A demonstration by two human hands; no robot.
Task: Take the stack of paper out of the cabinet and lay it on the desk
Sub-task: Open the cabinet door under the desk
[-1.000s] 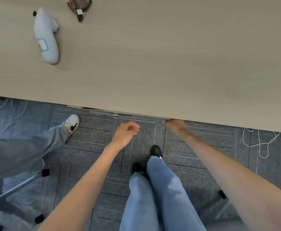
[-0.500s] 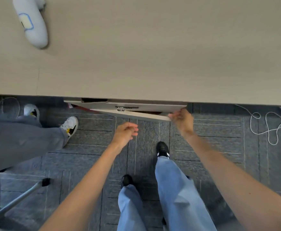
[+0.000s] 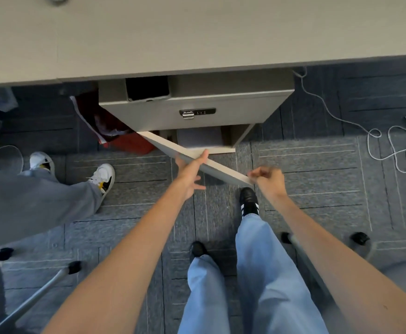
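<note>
Now | my right hand (image 3: 269,180) pinches cabinet door (image 3: 194,157) edge at 3 o'clock | left hand (image 3: 189,172) open, fingers spread against door | stack of paper (image 3: 199,138) inside cabinet (image 3: 197,109), 12 o'clock

The cabinet door (image 3: 194,159) has swung wide open, right hand (image 3: 268,180) at its edge, exposing paper (image 3: 199,139).

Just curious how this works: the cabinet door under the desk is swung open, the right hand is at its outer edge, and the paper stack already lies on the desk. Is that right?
Not quite. The head view shows the paper stack still inside the cabinet, not on the desk. The rest holds: the door is swung open, and the right hand is at its outer edge.
</note>
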